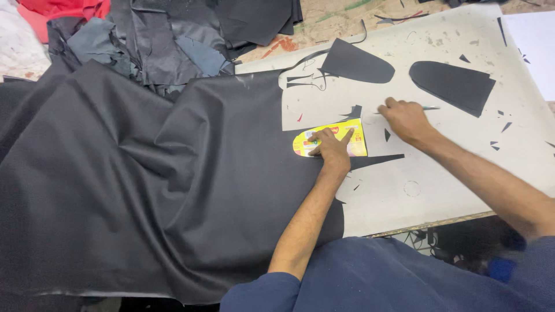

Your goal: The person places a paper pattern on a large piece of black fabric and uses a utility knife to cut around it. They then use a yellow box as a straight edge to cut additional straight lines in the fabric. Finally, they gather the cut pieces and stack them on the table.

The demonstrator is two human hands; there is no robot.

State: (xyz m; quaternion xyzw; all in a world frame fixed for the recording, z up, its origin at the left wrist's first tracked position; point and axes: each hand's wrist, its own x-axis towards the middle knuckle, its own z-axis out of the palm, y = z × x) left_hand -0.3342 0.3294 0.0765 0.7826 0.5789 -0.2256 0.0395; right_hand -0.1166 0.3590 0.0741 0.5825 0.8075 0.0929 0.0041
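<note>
From the head camera, the left hand [330,147] lies flat with fingers spread on a yellow card shape [329,140], pressing it down. The card sits on the edge of a big black cloth [144,173], on a pale cutting board [451,156]. The right hand [406,120] is curled around a thin cutting tool [429,108], tip resting on the board. Two cut black pieces [358,63] lie farther up.

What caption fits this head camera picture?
Left hand presses a yellow template on black fabric; right hand holds a thin tool.
</note>
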